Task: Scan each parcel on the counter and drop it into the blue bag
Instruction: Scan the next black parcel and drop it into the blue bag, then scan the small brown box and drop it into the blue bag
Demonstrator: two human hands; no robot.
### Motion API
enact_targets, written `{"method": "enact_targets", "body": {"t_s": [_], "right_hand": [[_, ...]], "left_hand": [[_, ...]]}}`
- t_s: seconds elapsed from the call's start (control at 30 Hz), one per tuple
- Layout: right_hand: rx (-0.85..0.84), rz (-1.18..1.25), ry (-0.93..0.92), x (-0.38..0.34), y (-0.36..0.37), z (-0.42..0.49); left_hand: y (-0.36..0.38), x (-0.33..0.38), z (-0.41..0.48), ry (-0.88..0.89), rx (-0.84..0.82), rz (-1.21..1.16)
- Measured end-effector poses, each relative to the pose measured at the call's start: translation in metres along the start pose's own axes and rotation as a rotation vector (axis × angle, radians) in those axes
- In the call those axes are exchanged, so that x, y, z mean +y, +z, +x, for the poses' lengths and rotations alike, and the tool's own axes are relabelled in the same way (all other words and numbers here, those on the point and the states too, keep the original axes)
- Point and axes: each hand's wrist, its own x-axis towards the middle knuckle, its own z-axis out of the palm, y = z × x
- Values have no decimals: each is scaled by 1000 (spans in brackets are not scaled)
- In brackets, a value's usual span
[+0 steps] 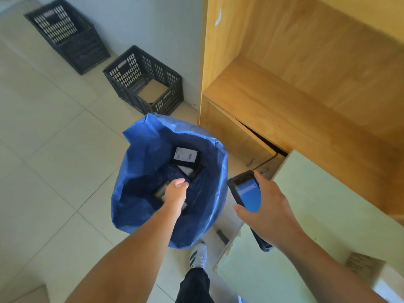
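At 6 o'clock a dark trouser leg and a white shoe (198, 254) stand on the tiled floor (54, 149). At 5 o'clock lies the pale green counter (317, 215), with a cardboard box (365, 264) at its near right edge. The right hand (269, 206), over the counter's left edge, grips a scanner (246, 191) with its blue screen facing up. The left hand (176, 192) hangs over the mouth of the blue bag (140, 171) at the centre, fingers loosely curled and holding nothing. Just under it a dark parcel (160, 192) is partly hidden by the hand. Deeper in the bag, toward 12 o'clock, lie more dark parcels; the topmost (185, 155) shows a white label. At 2 o'clock stands a wooden shelf unit (306, 84). At 11 o'clock two black crates sit by the wall, the nearer (144, 79) just beyond the bag, the farther (67, 33) well apart.
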Motion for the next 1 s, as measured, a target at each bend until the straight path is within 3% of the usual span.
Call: {"method": "enact_targets", "body": {"t_s": [0.3,0.6,0.8,1.0], "right_hand": [[187,28,76,77,-54,-73],[333,154,259,196,-89,-166],[385,195,440,268,-94,-233],[388,240,612,319,-89,-283]], "left_hand": [[95,41,-119,249,-334,58],[234,1,-238,336,-679,406],[297,-56,-300,360,-791,627],[335,-108,-334,414,-755,817]]}}
